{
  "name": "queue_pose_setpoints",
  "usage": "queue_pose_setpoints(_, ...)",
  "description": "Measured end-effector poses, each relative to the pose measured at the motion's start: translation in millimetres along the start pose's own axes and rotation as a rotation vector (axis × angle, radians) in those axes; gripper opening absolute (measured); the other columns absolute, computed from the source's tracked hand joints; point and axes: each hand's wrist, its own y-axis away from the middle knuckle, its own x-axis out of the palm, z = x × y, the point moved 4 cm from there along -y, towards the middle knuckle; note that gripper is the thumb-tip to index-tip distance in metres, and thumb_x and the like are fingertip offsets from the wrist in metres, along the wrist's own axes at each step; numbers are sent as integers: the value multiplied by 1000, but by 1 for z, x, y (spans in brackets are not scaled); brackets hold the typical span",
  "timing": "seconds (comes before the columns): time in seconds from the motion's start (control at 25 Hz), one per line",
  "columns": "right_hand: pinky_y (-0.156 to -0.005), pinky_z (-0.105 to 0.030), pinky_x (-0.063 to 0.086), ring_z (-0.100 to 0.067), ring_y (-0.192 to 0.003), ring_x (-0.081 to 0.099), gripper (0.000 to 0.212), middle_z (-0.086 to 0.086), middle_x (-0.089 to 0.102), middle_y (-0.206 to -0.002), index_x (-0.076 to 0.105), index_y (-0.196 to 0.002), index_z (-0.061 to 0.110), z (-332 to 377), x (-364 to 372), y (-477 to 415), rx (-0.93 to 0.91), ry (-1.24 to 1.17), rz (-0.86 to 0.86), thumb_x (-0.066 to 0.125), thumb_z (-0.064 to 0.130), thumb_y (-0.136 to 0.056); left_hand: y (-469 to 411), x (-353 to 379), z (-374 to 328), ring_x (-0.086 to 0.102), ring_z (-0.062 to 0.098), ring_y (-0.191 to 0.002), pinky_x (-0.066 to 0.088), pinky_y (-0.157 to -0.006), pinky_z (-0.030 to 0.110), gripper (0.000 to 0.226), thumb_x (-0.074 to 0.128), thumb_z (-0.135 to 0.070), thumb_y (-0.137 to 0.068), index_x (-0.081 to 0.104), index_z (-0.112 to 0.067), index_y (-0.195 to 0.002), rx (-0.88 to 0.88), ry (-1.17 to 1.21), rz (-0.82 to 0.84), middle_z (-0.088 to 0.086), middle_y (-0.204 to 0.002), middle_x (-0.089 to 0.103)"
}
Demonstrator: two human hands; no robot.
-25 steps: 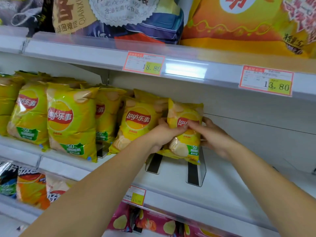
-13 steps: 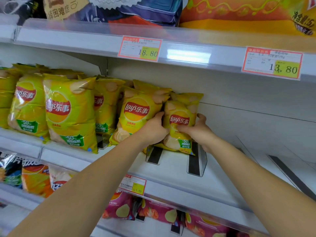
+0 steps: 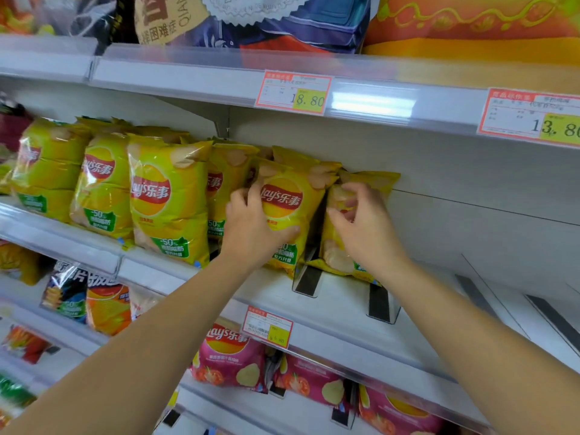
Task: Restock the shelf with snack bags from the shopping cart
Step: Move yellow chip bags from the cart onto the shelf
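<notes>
Both my hands are on yellow Lay's chip bags standing on the middle white shelf (image 3: 339,312). My left hand (image 3: 251,229) grips the lower left edge of one yellow bag (image 3: 292,196), thumb across its front. My right hand (image 3: 365,226) lies over the front of the rightmost, smaller yellow bag (image 3: 375,180), fingers curled on its top part; most of that bag is hidden behind the hand. Both bags stand upright, side by side. The shopping cart is out of view.
More yellow Lay's bags (image 3: 166,199) fill the shelf to the left. Black-and-clear dividers (image 3: 381,304) stick up from the shelf; to the right of them the shelf is bare. Pink bags (image 3: 229,359) sit below, large bags (image 3: 470,23) above. Price tags (image 3: 293,92) hang on the rails.
My left hand has shifted from the smaller bag to the neighbouring bag on its left. My right hand moved from the small bag's side onto its front, and the bag now stands further back.
</notes>
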Motion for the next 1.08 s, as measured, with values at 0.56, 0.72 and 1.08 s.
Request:
queue_pose_setpoints(0.56, -89, -30, 44, -24, -122, 53, 89, 1, 50, -140, 24, -147, 23, 25, 67, 3, 351, -392, 250, 70, 55, -78, 14, -18, 16, 52, 28, -117, 47, -94, 40, 121, 73, -71, -62, 0, -36, -152, -14, 10, 47, 10, -130, 49)
queue_pose_setpoints(0.72, -84, -29, 46, -21, -114, 59, 81, 3, 59, -129, 41, -138, 18, 20, 77, 3, 371, -294, 324, 71, 60, -74, 19, -28, 26, 50, 23, -123, 47, -99, 38, 113, 70, -70, -68, 5, -34, -153, -27, 8, 291, 6, -137, 47)
queue_pose_setpoints(1.08, -79, -24, 48, -9, -98, 59, 96, 8, 56, -120, 31, -139, 16, 31, 79, 13, 437, -392, 230, 88, 34, -63, -9, -92, 112, 7, 34, -150, 17, -117, 61, 67, 30, -61, -97, 22, -24, -153, 430, -316, -266, 15, -162, 13)
